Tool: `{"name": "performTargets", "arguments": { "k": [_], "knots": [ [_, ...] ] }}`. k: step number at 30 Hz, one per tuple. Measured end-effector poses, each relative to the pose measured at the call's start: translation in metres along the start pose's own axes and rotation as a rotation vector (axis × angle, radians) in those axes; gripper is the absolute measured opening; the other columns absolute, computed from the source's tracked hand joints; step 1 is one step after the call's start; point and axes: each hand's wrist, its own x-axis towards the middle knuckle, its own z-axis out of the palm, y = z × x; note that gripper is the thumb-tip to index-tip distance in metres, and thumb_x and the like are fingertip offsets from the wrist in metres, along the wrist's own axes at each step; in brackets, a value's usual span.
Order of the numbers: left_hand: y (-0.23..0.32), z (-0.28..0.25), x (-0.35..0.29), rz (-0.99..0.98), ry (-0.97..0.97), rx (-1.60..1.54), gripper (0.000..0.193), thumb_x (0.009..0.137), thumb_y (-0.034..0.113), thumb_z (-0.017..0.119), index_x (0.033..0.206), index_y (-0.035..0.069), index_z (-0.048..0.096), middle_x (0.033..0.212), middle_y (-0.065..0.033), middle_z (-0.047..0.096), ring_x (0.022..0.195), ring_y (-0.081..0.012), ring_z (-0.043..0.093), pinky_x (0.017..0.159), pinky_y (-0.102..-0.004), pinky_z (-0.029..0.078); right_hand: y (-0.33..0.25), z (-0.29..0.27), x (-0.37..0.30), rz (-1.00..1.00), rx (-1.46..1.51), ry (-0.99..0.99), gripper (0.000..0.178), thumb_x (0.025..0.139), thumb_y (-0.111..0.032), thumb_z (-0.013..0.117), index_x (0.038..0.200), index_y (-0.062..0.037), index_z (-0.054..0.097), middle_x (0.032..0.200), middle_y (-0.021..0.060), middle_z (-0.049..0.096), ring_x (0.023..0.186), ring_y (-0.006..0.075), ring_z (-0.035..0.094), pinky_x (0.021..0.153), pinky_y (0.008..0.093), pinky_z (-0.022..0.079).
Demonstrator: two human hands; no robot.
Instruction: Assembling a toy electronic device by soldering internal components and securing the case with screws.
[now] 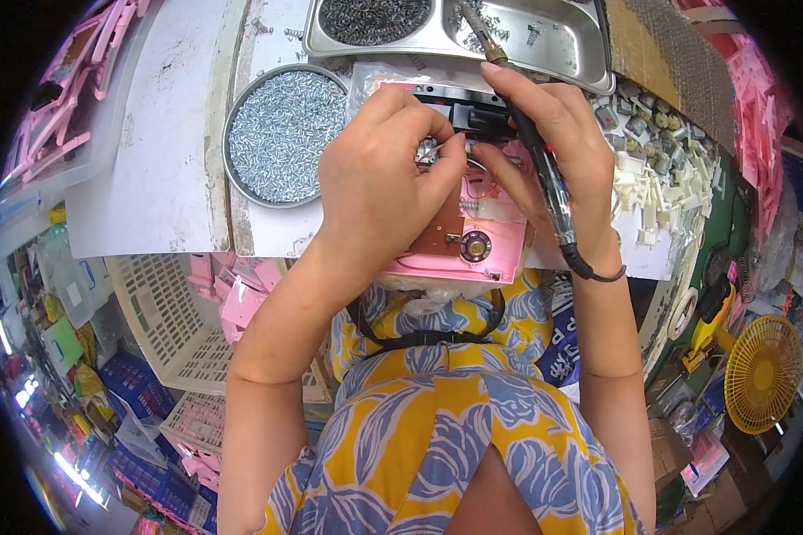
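Observation:
A pink plastic housing (500, 259) lies at the table's front edge, with thin wires, springs, a brown board (437, 230) and a small round dark part (476, 246) in it. Over its upper left, my left hand (370, 183) is closed, thumb and forefinger pinching a thin red wire (430, 153). My right hand (575, 147) grips a soldering iron (549, 183) with a black handle, its metal end pointing up and away over the steel tray. The right hand's lower fingers reach into the housing beside the left fingertips. Both hands hide part of its inside.
A round tin (233, 107) of small silver pins stands left. Behind, a steel tray (562, 67) holds springs. White plastic parts (665, 183) and grey pieces are heaped right. Below left is a cream crate (165, 308) with pink parts; a yellow fan (763, 374) stands lower right.

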Motion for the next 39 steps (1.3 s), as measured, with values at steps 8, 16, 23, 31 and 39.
{"name": "performTargets", "arguments": {
  "k": [8,16,23,31,39],
  "knots": [
    [0.001,0.001,-0.001,0.001,0.002,0.014,0.009,0.076,0.011,0.076,0.077,0.007,0.068,0.079,-0.0072,0.061,0.069,-0.0266,0.063,0.059,-0.0367,0.05,0.006,0.001,0.0,-0.003,-0.056,-0.03,0.062,0.07,0.005,0.08,0.128,-0.0105,0.067,0.095,0.0092,0.063,0.083,0.0226,0.061,0.076,0.0329,0.051],
    [0.002,-0.002,-0.001,0.004,-0.018,-0.01,0.009,0.079,0.006,0.077,0.081,0.002,0.069,0.075,-0.0041,0.056,0.059,-0.0122,0.054,0.053,-0.0264,0.042,-0.004,-0.032,-0.02,0.049,-0.026,0.11,0.055,0.07,0.002,0.083,0.123,-0.0039,0.068,0.088,0.0075,0.064,0.075,0.018,0.058,0.067,0.0288,0.047],
    [0.0,-0.001,0.0,0.039,-0.017,0.025,0.008,0.079,0.003,0.075,0.081,0.001,0.068,0.076,-0.0041,0.056,0.059,-0.0104,0.053,0.053,-0.025,0.041,0.0,-0.044,-0.046,0.089,0.007,0.193,0.05,0.072,0.003,0.082,0.12,0.0002,0.068,0.082,0.0065,0.062,0.07,0.0159,0.055,0.063,0.0266,0.044],
    [0.002,-0.006,0.0,0.006,-0.027,-0.026,0.005,0.081,0.001,0.073,0.082,0.0,0.068,0.08,-0.0033,0.061,0.061,-0.0084,0.056,0.054,-0.0217,0.043,-0.003,-0.053,-0.054,0.114,0.002,0.225,0.049,0.074,0.004,0.08,0.121,0.0011,0.066,0.083,0.0076,0.063,0.071,0.0166,0.055,0.064,0.0273,0.044],
    [0.035,-0.023,-0.022,0.208,-0.302,-0.034,0.018,0.079,0.004,0.077,0.095,0.006,0.069,0.082,-0.0046,0.061,0.063,-0.0168,0.06,0.054,-0.0298,0.049,-0.014,-0.083,-0.076,0.245,-0.014,0.261,0.048,0.076,0.003,0.079,0.121,0.0023,0.066,0.09,0.0094,0.064,0.074,0.0145,0.057,0.065,0.0249,0.047]
  ]
}}
